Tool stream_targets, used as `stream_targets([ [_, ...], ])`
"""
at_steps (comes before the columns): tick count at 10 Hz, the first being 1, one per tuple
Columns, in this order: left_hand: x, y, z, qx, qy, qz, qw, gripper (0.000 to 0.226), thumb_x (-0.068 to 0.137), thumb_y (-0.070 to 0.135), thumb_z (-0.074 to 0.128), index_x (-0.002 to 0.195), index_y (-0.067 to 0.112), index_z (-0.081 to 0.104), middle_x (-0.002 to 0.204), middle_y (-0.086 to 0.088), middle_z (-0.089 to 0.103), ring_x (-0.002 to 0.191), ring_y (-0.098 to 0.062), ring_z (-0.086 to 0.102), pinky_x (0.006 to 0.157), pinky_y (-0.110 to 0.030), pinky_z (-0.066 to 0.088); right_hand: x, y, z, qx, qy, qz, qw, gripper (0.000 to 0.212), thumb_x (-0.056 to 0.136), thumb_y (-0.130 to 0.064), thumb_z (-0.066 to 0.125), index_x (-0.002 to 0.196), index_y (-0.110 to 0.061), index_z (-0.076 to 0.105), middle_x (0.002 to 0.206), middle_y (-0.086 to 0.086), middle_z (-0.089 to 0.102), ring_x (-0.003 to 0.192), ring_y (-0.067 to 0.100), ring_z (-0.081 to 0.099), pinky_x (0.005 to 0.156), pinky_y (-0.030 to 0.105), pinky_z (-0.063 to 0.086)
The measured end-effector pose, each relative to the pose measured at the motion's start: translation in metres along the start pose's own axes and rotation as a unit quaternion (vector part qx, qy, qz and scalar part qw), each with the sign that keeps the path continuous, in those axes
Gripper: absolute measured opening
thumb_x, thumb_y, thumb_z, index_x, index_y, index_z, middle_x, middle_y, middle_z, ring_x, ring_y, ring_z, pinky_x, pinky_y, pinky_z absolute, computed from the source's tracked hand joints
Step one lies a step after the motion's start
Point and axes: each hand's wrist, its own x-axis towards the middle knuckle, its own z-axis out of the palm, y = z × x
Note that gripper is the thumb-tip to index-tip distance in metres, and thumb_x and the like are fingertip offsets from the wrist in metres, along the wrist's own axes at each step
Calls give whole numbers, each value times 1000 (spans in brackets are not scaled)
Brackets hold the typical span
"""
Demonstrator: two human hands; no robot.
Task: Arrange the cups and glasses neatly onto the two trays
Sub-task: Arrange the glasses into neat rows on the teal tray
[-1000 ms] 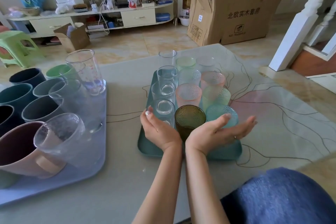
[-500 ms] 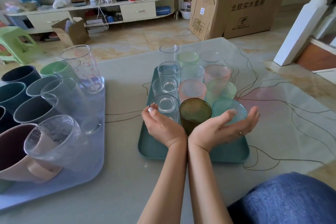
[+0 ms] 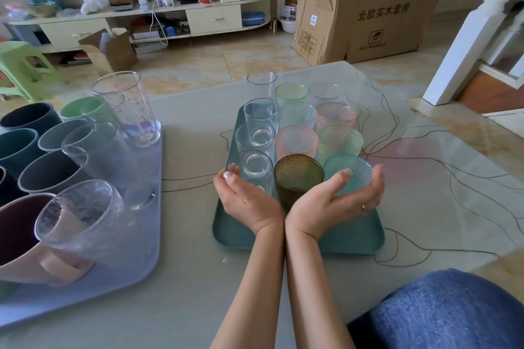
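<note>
Since the earlier frame the right hand (image 3: pixel 337 201) has curled closer around the aqua glass (image 3: pixel 348 171), while the left hand (image 3: pixel 243 195) stays cupped, fingers loosely spread, against the nearest clear glass (image 3: pixel 253 168). To square the front row well, both palms should press inward and forward evenly, so the olive glass (image 3: pixel 297 178) between the wrists slides without tipping. The textured tumblers stand upright in three tidy columns on the teal tray (image 3: pixel 354 238) at frame centre.

left tray (image 3: pixel 136 272): cups, tall glasses | right tray (image 3: pixel 354 238): glasses in three rows | both on table (image 3: pixel 192 286)
</note>
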Motion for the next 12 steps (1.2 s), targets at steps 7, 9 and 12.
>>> stream_targets([
  [7,1,-2,-5,15,-26,2,1000,50,84,36,26,101,1,58,106,-10,65,96,-17,58,64,0,37,-6,-9,-15,-42,-46,-13,998,61,88,-24,50,144,-7,32,152,19,26,139,21,22,109,28,16],
  [9,1,0,-6,20,-33,9,999,51,85,36,25,102,0,57,106,-10,64,94,-15,55,65,0,37,-22,-7,-35,-8,-138,-15,990,83,79,-34,56,150,-15,17,159,12,6,140,11,11,108,10,5],
  [12,2,-2,-9,21,-48,16,998,53,84,40,26,102,1,57,103,-8,63,89,-14,54,64,0,36,-24,-5,-35,13,-168,-15,986,82,82,-25,60,150,-9,15,158,16,5,142,15,11,105,0,6],
])
